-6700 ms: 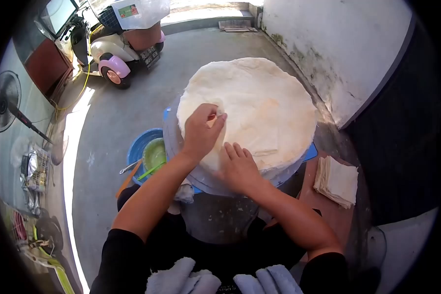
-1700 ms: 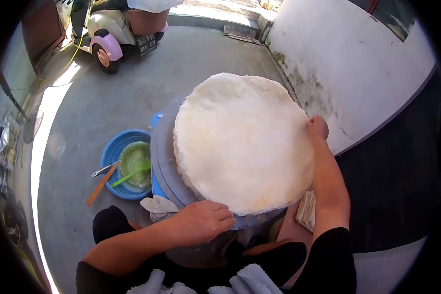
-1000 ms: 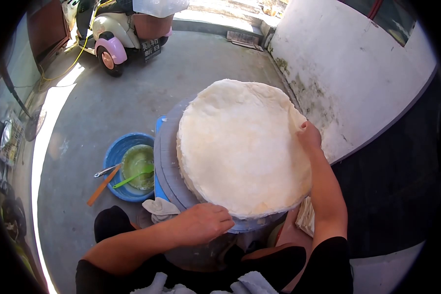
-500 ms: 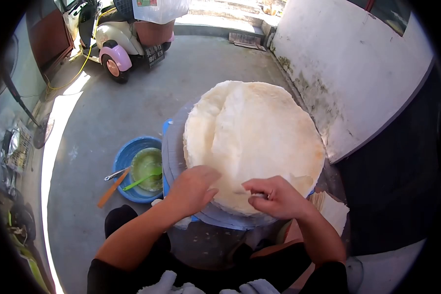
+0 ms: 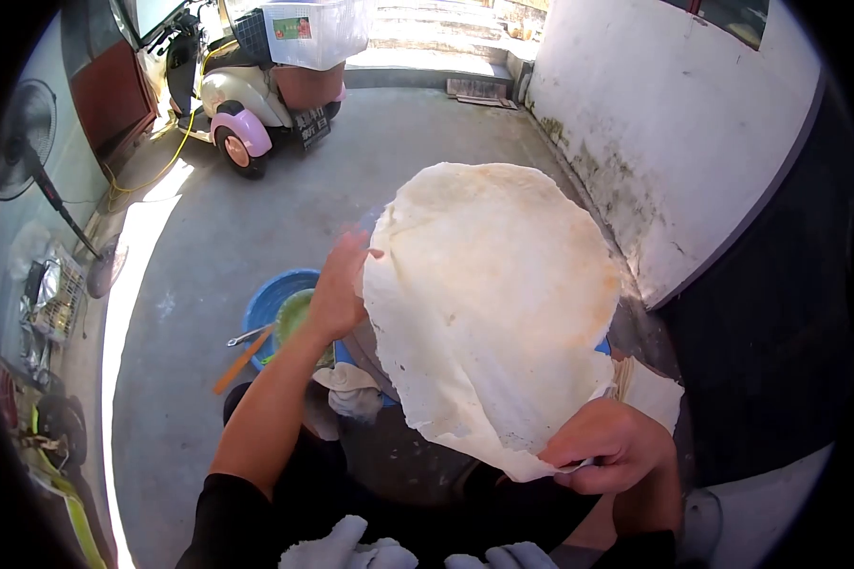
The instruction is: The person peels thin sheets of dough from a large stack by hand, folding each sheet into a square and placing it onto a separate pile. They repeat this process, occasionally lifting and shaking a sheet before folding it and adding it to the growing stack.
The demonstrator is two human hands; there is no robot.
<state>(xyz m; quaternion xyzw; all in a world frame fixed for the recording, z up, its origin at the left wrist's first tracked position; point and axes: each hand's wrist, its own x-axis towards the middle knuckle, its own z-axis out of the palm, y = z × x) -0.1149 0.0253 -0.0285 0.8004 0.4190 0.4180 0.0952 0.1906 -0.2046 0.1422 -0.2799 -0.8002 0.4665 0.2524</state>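
Observation:
A large, thin, round, cream-coloured flatbread sheet (image 5: 503, 284) covers the middle of the view, its near edge folded and drooping. My right hand (image 5: 617, 446) is closed on the sheet's near right edge, pinching it between thumb and fingers. At the upper left edge is my left hand (image 5: 337, 294), one fingertip over the sheet's rim. Motion smears its other fingers, so its grip cannot be made out. The sheet hides most of the round support beneath it, with a strip of the grey board (image 5: 365, 356) showing at the left.
Left of the sheet, a blue basin (image 5: 268, 302) holds a green bowl (image 5: 294, 318) and an orange-handled tool (image 5: 242, 360). A crumpled cloth (image 5: 351, 391) lies nearby. Stacked flat pieces (image 5: 653, 391) are at the right. Farther off are a scooter (image 5: 247, 104), a fan (image 5: 28, 142) and a white wall (image 5: 655, 142).
The sheet's near edge has been pulled up and towards me, its left fold spread out. My left hand moved up along the left edge; my right hand moved nearer and right, gripping the edge.

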